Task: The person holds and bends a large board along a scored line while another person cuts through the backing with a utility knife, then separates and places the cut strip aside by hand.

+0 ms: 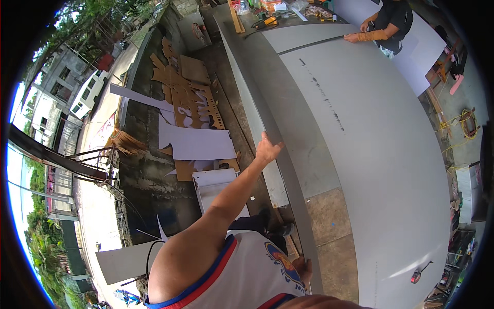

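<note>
A long grey strip of sheet (290, 177) runs from the far end of the work table to just in front of my body. My left hand (269, 148) grips its left edge about midway along, arm stretched out. Close to my shirt, my right hand (303, 270) is curled at the near end of the same strip; its fingers are partly hidden. Right of the strip lies a large pale grey sheet (386, 154) with a row of dark marks. A tape measure (416, 277) rests on the sheet's near right part.
At the far right, a co-worker (393, 23) holds a dark narrow bar (311, 45) across the large sheet. A yellow power tool (266, 22) lies on the far table end. Cut brown boards (193, 98) and white offcuts (200, 143) lean at a low wall on the left.
</note>
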`<act>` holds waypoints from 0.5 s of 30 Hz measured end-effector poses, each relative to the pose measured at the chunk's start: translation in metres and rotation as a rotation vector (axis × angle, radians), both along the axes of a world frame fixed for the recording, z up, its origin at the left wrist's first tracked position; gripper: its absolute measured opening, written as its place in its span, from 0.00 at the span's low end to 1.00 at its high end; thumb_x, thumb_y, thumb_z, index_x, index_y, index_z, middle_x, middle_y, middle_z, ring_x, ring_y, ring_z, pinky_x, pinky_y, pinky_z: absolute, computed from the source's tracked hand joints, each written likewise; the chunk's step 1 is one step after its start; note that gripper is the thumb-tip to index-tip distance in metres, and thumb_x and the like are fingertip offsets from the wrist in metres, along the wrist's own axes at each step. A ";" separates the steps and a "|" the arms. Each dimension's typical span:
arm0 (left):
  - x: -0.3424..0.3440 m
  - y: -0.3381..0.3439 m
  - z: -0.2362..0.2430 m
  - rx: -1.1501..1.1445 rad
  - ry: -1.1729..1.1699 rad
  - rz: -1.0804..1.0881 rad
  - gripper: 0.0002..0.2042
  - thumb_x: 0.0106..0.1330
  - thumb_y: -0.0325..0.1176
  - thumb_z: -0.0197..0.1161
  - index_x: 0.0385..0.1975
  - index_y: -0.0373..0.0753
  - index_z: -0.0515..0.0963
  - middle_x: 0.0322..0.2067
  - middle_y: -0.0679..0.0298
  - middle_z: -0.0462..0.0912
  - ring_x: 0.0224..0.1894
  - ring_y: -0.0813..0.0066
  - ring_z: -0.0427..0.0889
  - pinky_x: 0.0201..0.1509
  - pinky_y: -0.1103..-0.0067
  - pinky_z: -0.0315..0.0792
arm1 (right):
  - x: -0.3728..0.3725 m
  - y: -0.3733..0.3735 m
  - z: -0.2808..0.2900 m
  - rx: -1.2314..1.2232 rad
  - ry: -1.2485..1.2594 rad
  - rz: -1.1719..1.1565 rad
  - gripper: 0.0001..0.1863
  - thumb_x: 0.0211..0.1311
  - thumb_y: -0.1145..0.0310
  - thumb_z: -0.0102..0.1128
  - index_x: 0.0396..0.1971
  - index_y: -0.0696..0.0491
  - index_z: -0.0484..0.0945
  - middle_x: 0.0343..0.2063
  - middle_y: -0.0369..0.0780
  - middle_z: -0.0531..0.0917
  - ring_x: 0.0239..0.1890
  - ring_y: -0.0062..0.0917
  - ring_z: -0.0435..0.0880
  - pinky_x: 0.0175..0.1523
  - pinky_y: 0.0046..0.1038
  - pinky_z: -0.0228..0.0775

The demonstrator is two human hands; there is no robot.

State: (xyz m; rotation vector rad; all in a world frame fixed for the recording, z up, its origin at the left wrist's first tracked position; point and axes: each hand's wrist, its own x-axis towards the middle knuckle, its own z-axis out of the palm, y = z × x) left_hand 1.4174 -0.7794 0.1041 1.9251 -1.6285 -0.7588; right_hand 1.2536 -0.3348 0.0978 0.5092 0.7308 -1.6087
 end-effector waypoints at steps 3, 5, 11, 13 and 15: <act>-0.016 0.029 0.034 0.082 0.250 -0.084 0.29 0.60 0.36 0.60 0.59 0.31 0.59 0.39 0.43 0.81 0.37 0.52 0.85 0.39 0.63 0.80 | 0.004 -0.048 0.024 0.178 -0.101 -0.066 0.15 0.70 0.58 0.48 0.45 0.52 0.76 0.36 0.39 0.84 0.34 0.23 0.84 0.41 0.28 0.78; -0.015 0.034 0.052 0.230 0.451 -0.121 0.28 0.60 0.33 0.59 0.59 0.31 0.58 0.38 0.44 0.81 0.34 0.54 0.85 0.33 0.66 0.81 | 0.007 -0.067 0.014 0.197 -0.143 -0.034 0.14 0.72 0.59 0.45 0.44 0.52 0.76 0.36 0.38 0.83 0.34 0.22 0.83 0.40 0.27 0.77; -0.006 -0.016 -0.004 0.002 0.090 -0.177 0.26 0.58 0.28 0.56 0.54 0.19 0.61 0.38 0.35 0.79 0.42 0.41 0.82 0.45 0.63 0.78 | 0.022 -0.128 0.031 0.154 -0.197 0.013 0.20 0.71 0.53 0.45 0.44 0.54 0.76 0.37 0.42 0.86 0.39 0.28 0.86 0.49 0.33 0.78; 0.000 -0.032 -0.008 0.023 0.072 -0.169 0.25 0.58 0.28 0.55 0.52 0.17 0.62 0.37 0.33 0.79 0.44 0.38 0.79 0.48 0.62 0.75 | 0.028 -0.149 0.070 0.269 0.037 0.432 0.23 0.71 0.51 0.46 0.40 0.58 0.76 0.35 0.46 0.85 0.37 0.32 0.86 0.50 0.35 0.77; 0.006 -0.062 -0.001 0.024 0.062 -0.161 0.25 0.58 0.28 0.55 0.50 0.14 0.62 0.37 0.31 0.78 0.46 0.36 0.77 0.52 0.61 0.72 | 0.016 -0.131 0.063 0.249 0.406 0.644 0.25 0.71 0.50 0.45 0.36 0.60 0.77 0.32 0.49 0.84 0.35 0.35 0.85 0.48 0.35 0.76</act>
